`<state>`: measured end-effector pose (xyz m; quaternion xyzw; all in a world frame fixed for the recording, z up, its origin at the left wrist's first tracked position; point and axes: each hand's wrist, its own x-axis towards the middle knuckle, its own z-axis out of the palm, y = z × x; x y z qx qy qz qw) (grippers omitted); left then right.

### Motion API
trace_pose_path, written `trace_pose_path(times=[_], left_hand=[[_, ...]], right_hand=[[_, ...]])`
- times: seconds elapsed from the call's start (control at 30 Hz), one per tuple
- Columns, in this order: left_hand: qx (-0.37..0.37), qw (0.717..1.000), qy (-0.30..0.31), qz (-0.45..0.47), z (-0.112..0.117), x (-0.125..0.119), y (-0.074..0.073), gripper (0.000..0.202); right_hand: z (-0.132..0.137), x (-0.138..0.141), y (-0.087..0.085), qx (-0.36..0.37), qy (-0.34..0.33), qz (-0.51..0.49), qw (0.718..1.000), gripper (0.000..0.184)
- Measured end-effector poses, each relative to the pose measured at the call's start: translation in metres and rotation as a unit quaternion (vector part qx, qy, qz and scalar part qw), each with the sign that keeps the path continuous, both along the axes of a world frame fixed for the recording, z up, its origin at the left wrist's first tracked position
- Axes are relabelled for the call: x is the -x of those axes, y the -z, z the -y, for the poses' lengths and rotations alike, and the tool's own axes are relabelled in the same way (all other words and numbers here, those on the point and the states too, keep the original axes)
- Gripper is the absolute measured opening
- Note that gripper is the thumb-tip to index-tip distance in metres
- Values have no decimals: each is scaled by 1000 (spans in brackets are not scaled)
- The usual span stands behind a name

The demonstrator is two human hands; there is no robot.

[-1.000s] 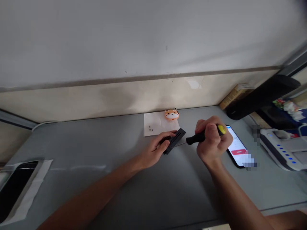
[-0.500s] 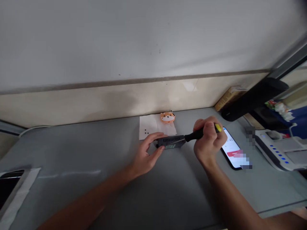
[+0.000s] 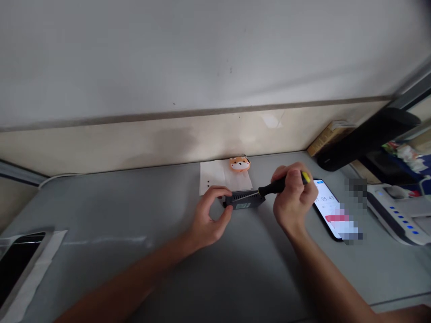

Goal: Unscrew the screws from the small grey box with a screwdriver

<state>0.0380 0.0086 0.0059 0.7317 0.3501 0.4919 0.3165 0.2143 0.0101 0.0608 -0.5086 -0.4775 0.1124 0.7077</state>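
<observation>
A small black vented box (image 3: 245, 200) stands on its side on the grey table (image 3: 141, 215). My left hand (image 3: 208, 216) pinches its left end between thumb and fingers. My right hand (image 3: 293, 197) is closed round a screwdriver (image 3: 281, 185) with a black grip and yellow cap. Its thin shaft lies against the top of the box.
A white paper sheet (image 3: 215, 176) with tiny black screws (image 3: 209, 183) lies behind the box, with an orange animal figure (image 3: 240, 163) on it. A lit phone (image 3: 329, 207) lies at the right, a white device (image 3: 397, 211) beyond it. A dark tray (image 3: 16, 262) sits at far left.
The box has been turned from lying flat and slanted to standing on its side, square to me. The screwdriver's shaft has come onto the box's top.
</observation>
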Motion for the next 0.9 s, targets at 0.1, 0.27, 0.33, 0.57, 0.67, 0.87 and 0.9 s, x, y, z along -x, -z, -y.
trace_pose_path(times=[0.1,0.27,0.33,0.57,0.67,0.87,0.9], left_hand=[[-1,1000,-6,-4,0,0,1,17],[-16,1000,-14,2,1,-2,2,15],[-30,999,-19,2,1,-2,1,16],[-78,997,-29,4,0,-3,1,18],[-84,996,-30,14,0,-5,2,18],[-112,993,-30,12,-1,-5,3,17],[-116,993,-31,9,-1,-4,3,17]], right_hand=[[0,0,0,4,0,9,1000,40],[5,-5,-4,-32,-34,69,997,36],[7,-6,-7,-33,-77,119,989,25],[15,2,-18,-65,-231,98,966,21],[16,4,-23,-17,-297,45,954,19],[4,19,-30,3,-402,-172,899,16],[1,24,-31,7,-407,-198,892,18]])
